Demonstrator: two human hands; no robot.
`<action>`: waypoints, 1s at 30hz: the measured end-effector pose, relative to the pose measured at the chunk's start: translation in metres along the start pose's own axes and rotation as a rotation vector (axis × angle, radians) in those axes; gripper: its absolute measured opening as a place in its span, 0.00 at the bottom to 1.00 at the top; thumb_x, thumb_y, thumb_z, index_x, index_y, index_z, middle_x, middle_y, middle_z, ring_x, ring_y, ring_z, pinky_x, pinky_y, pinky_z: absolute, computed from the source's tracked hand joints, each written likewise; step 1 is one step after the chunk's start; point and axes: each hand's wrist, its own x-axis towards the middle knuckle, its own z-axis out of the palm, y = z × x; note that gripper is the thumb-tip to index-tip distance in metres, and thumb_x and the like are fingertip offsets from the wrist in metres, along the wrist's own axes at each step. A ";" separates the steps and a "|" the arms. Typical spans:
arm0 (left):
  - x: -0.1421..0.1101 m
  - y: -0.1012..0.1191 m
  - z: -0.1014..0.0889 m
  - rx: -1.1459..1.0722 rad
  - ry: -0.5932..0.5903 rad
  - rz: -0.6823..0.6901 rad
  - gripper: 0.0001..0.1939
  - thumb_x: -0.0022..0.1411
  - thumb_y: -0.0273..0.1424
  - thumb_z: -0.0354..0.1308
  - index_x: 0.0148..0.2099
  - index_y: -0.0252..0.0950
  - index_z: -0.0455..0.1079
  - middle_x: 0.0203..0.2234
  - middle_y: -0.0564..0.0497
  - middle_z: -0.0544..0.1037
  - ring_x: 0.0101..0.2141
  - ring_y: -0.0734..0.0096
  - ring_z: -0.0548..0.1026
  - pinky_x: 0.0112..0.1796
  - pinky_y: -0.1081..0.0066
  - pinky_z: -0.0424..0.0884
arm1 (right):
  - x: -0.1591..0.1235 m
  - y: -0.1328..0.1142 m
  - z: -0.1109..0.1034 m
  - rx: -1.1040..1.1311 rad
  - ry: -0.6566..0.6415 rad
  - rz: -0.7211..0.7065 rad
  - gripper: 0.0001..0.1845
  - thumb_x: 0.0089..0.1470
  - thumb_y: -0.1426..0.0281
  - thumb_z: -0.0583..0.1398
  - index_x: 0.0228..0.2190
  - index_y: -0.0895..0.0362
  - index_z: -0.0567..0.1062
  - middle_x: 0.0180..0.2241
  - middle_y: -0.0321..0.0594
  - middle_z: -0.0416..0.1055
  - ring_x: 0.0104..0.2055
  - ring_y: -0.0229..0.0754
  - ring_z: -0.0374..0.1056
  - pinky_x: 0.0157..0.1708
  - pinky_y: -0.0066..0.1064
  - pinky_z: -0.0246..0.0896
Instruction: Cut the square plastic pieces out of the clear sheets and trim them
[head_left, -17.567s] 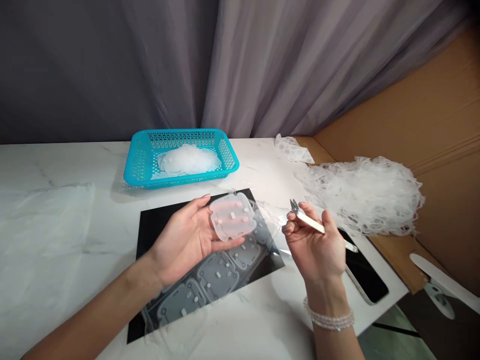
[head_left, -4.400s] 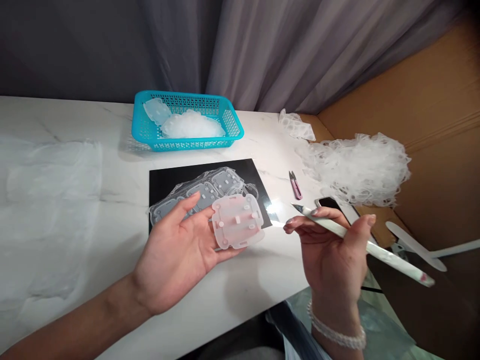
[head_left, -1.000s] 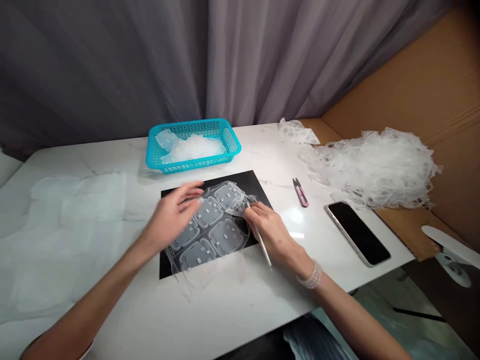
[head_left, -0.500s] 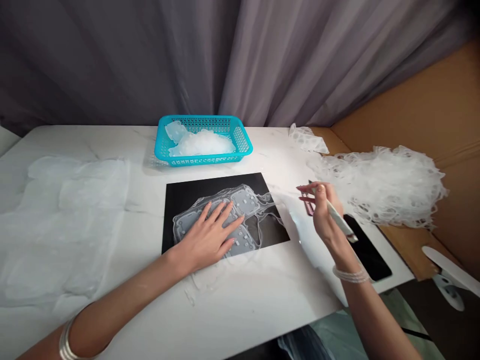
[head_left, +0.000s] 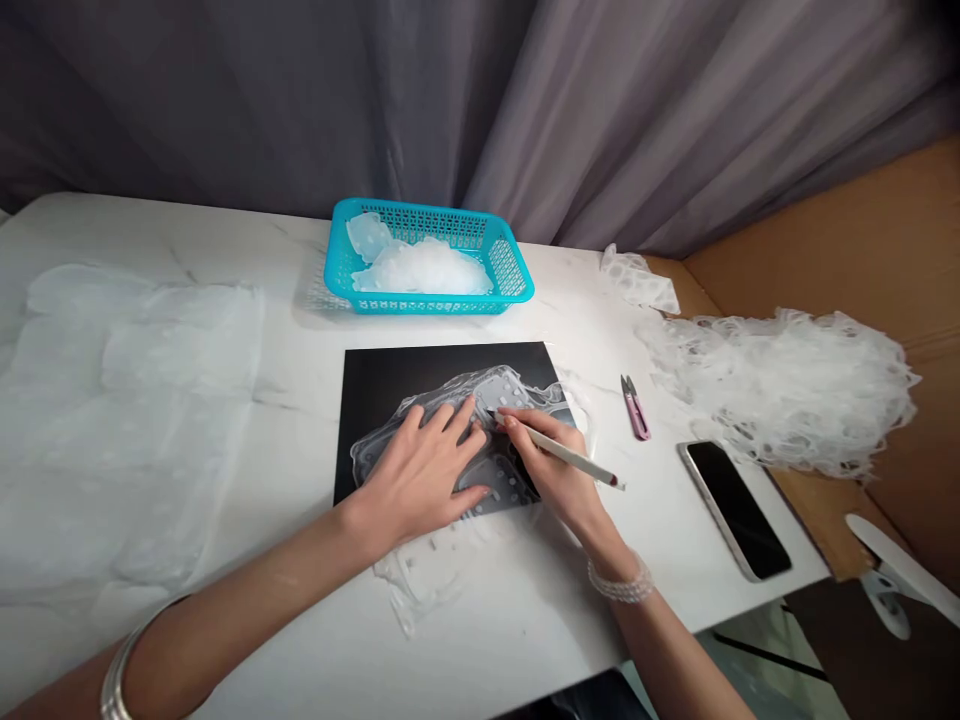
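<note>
My left hand (head_left: 427, 465) lies with spread fingers on a translucent moulded silicone-like sheet (head_left: 502, 480), pressing it on a black mat (head_left: 375, 380). Pinched in my right hand (head_left: 551, 465) is a white craft knife (head_left: 577, 460), held like a pen. Its dark tip points at the sheet just right of my left fingertips, by the upper right moulded piece; whether the blade touches is too small to tell. The sheet's frilly edge reaches past the mat's right side, and another part hangs over its front edge. My left hand covers much of the sheet's middle.
A blue basket (head_left: 427, 303) with translucent pieces (head_left: 427, 268) stands behind the mat. Pink thread snips (head_left: 636, 410) and a phone (head_left: 739, 510) lie to the right, near a heap of clear trimmings (head_left: 795, 390). Stacked translucent sheets (head_left: 135, 420) cover the table's left.
My left hand has come down flat on the sheet. My right hand swung out right with the knife, then returned, bringing the tip to the sheet. Earlier, a cut piece lay in my left palm.
</note>
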 end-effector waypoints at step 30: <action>-0.001 -0.007 0.017 0.004 0.044 0.033 0.38 0.67 0.52 0.50 0.66 0.25 0.62 0.64 0.33 0.64 0.61 0.42 0.62 0.57 0.47 0.59 | 0.004 -0.002 0.019 -0.312 -0.148 -0.463 0.21 0.60 0.76 0.54 0.52 0.56 0.75 0.52 0.53 0.75 0.57 0.62 0.69 0.57 0.57 0.64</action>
